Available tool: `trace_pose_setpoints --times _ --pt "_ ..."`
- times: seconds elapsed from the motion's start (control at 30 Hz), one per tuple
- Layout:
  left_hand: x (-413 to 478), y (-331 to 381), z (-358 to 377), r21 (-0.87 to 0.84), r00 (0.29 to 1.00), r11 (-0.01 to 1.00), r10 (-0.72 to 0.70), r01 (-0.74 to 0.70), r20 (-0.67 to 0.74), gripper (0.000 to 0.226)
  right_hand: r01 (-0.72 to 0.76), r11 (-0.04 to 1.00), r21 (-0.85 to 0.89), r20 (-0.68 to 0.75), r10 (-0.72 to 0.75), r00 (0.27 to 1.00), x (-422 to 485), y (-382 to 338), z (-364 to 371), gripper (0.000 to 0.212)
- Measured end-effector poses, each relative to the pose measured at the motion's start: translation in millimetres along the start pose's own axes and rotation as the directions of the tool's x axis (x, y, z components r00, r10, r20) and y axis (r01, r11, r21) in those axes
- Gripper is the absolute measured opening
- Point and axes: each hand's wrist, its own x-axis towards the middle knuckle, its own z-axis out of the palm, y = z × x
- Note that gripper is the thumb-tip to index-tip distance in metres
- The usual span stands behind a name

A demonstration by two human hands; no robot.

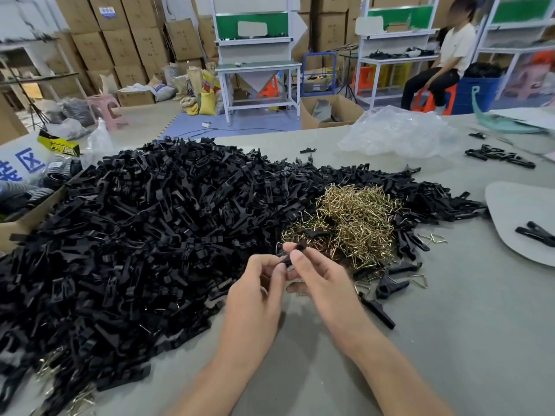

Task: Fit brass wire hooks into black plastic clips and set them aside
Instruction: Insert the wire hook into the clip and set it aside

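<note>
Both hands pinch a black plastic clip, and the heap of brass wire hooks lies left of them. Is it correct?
Wrong side: the head view shows the heap of brass wire hooks beyond and right of the left hand and right hand.

Stacked cardboard boxes [120, 40] fill the upper left of the frame. At upper right a person [447, 61] sits on an orange stool [425, 101], beyond a crumpled clear plastic bag [399, 133] lying on the grey bench [300, 340].

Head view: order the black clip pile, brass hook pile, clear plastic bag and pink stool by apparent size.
1. black clip pile
2. brass hook pile and clear plastic bag look alike; the bag lies farther off
3. pink stool, farthest away
</note>
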Motion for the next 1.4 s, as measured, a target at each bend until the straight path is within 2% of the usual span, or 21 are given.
trace_pose_setpoints --times 0.07,0.1,0.13,0.2,0.27,0.37,0.43,0.57,0.73,0.83,0.97,1.0,1.03,1.07,1.1,1.13,1.17,1.23,1.33,1.4 --pt "-1 4 2 -0.146 0.996 0.987 -0.058 0.066 0.061 0.013 0.025 1.000 0.011 -0.008 -0.025 1.000 -1 -3 -1 0.019" --pt "0 3 2 -0.145 0.995 0.987 -0.064 0.075 0.081 0.014 0.037 0.999 0.028 -0.032 -0.036 0.999 0 -4 -2 0.020" --pt "2 0 -1 -0.082 0.995 0.995 -0.050 0.057 0.085 0.013 0.051 0.998 0.048 -0.065 -0.048 0.997 1 -5 -4 0.019" --pt "6 -7 -9 0.184 0.999 0.982 0.030 -0.037 0.038 0.013 0.075 0.992 0.101 -0.139 -0.060 0.989 5 -8 -9 0.015" --pt "10 -12 -18 0.471 0.982 0.866 0.190 -0.170 0.006 0.017 0.082 0.984 0.157 -0.190 -0.052 0.980 9 -10 -15 0.013" --pt "13 -21 -20 0.665 0.946 0.686 0.306 -0.297 0.108 0.018 0.085 0.983 0.163 -0.217 -0.049 0.975 11 -11 -21 0.017" --pt "13 -26 -18 0.703 0.943 0.638 0.293 -0.314 0.155 0.018 0.070 0.989 0.132 -0.222 -0.039 0.974 11 -9 -23 0.021" --pt "15 -28 -14 0.722 0.955 0.631 0.255 -0.284 0.153 0.017 0.042 0.990 0.134 -0.198 -0.015 0.980 11 -7 -21 0.025" --pt "19 -29 -11 0.749 0.948 0.596 0.286 -0.288 0.137 0.013 0.027 0.992 0.121 -0.140 -0.010 0.990 12 -3 -18 0.015" --pt "21 -29 -10 0.778 0.958 0.570 0.246 -0.264 0.145 0.014 0.028 0.996 0.090 -0.133 -0.016 0.991 11 -3 -17 0.013" --pt "21 -24 -11 0.773 0.968 0.590 0.218 -0.233 0.125 0.011 0.033 0.998 0.049 -0.119 -0.027 0.992 9 -1 -16 0.014" --pt "20 -23 -11 0.753 0.965 0.612 0.231 -0.242 0.123 0.012 0.032 0.999 0.032 -0.120 -0.028 0.992 9 0 -16 0.015" --pt "19 -21 -12 0.692 0.965 0.679 0.240 -0.246 0.108 0.014 0.030 0.999 0.018 -0.120 -0.028 0.992 9 0 -16 0.016" --pt "18 -18 -13 0.568 0.973 0.793 0.218 -0.222 0.077 0.017 0.028 1.000 0.011 -0.113 -0.026 0.993 8 1 -16 0.016" --pt "16 -14 -15 0.376 0.989 0.914 0.146 -0.149 0.039 0.019 0.026 1.000 0.013 -0.097 -0.024 0.995 8 1 -17 0.016" --pt "15 -10 -17 0.141 0.998 0.989 0.038 -0.044 0.042 0.020 0.021 0.999 0.024 -0.074 -0.019 0.997 8 1 -17 0.016" --pt "15 -9 -16 -0.074 0.994 0.995 -0.062 0.068 0.091 0.022 0.011 0.999 0.036 -0.046 -0.009 0.999 8 1 -17 0.015" --pt "15 -7 -16 -0.286 0.978 0.945 -0.112 0.159 0.174 0.026 -0.007 0.999 0.032 0.019 0.006 1.000 7 2 -15 0.014" --pt "16 -8 -16 -0.431 0.970 0.878 -0.130 0.209 0.205 0.031 0.004 1.000 -0.005 0.103 -0.004 0.995 5 3 -10 0.016" --pt "17 -9 -15 -0.460 0.969 0.860 -0.140 0.220 0.201 0.029 0.008 1.000 -0.011 0.127 -0.007 0.992 4 4 -8 0.017"
